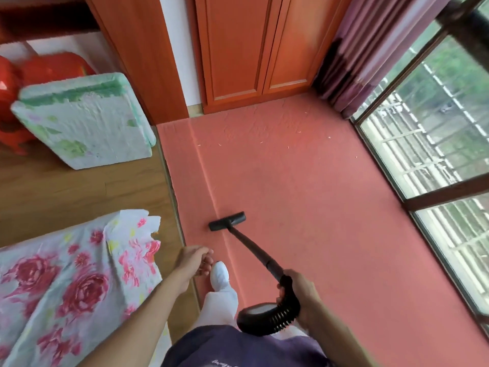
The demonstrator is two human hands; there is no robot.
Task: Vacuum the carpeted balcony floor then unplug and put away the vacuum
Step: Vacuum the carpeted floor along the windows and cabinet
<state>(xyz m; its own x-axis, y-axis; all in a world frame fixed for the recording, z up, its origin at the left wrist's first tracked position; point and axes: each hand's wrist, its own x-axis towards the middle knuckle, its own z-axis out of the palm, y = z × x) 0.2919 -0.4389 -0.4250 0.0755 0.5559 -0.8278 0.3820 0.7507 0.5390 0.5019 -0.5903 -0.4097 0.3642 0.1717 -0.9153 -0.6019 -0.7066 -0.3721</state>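
Note:
A salmon-red carpet (304, 181) covers the balcony floor. My right hand (304, 295) grips the curved black handle of the vacuum wand (254, 247). The black floor nozzle (227, 221) lies flat on the carpet, on a ridge near its left edge. A black ribbed hose (267, 317) loops down below the handle. My left hand (194, 260) hangs free over the carpet's left edge, fingers loosely curled, holding nothing. Small pale scraps (299, 132) dot the far part of the carpet.
An orange wooden cabinet (251, 49) closes the far end, and a purple curtain (370, 54) hangs beside the glass window wall (428, 144) on the right. Left are a wooden floor (79, 192), a floral bed cover (66, 282) and a leaning foam pad (84, 120). My white-socked foot (219, 274) stands on the carpet.

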